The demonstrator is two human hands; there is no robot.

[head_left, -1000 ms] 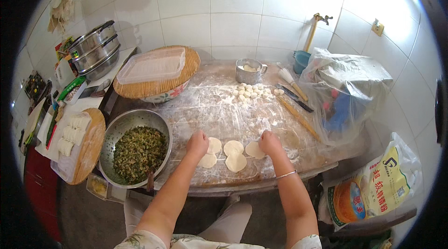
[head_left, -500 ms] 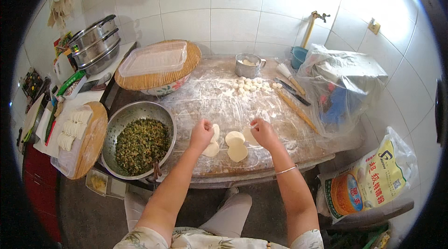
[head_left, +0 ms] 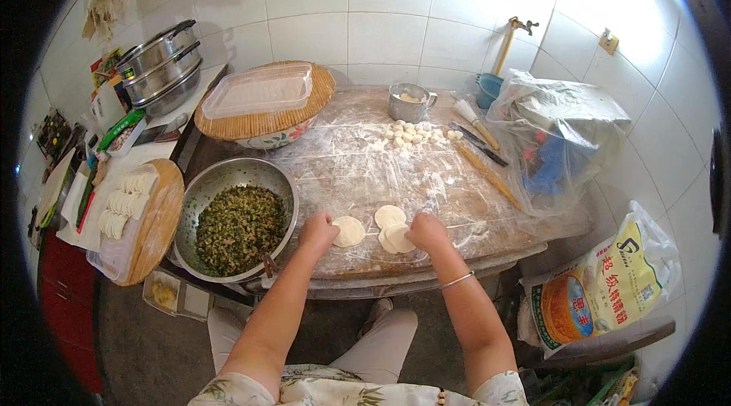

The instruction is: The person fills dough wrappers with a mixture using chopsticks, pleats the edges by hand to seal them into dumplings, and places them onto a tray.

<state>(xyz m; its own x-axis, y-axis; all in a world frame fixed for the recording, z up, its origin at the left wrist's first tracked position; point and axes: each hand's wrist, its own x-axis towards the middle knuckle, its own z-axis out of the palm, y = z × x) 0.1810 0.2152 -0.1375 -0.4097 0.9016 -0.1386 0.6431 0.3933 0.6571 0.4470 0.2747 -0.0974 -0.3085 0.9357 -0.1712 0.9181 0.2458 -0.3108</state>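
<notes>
Near the front of the floured board, my left hand [head_left: 318, 232] is closed at the left edge of a round dumpling wrapper [head_left: 350, 232], which lies flat. My right hand [head_left: 429, 232] pinches the right edge of another wrapper [head_left: 400, 238]. That one overlaps a group of thin dough rounds [head_left: 390, 216] between my hands. Both sets of fingertips are partly hidden behind the knuckles. Left of my left hand stands a steel bowl [head_left: 289, 193] of chopped green filling [head_left: 238, 227], with a handle sticking up at its near rim.
Small dough pieces [head_left: 407, 134] lie at the back by a metal cup [head_left: 410, 103]. A rolling pin [head_left: 487, 175], knife [head_left: 480, 147] and brush [head_left: 474, 123] rest at right, beside a plastic-covered pile [head_left: 556, 140]. Far left, folded dumplings [head_left: 126, 200] sit on a tray. A flour sack [head_left: 601, 284] stands lower right.
My right hand has brought its wrapper leftward onto the middle group. On the left, two overlapping wrappers now show as one round, and my left hand sits slightly lower and further left.
</notes>
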